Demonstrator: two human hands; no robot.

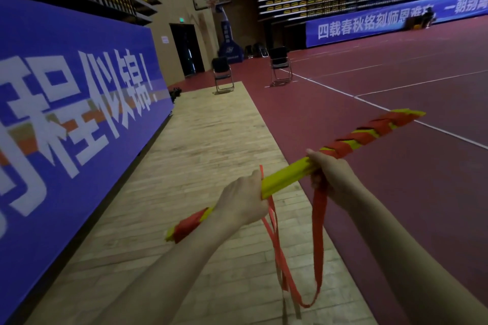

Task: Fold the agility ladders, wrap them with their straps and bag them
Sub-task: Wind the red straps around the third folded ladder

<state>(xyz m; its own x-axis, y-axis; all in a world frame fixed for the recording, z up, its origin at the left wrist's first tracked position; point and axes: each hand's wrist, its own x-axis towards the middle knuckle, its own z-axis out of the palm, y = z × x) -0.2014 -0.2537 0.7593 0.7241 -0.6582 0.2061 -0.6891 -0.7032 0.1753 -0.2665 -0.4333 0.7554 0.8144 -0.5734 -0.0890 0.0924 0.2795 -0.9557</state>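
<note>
Your left hand (244,199) and right hand (330,171) both grip the ladder (286,173); its strap (318,240) loops below.

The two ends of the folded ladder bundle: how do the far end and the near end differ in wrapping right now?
The far end of the ladder bundle carries many spiralled turns of red strap, with yellow showing between them; the near end has only a short red band. The far end lies beyond the right hand, the near end behind the left hand. Both show yellow rung tips past the red.
</note>
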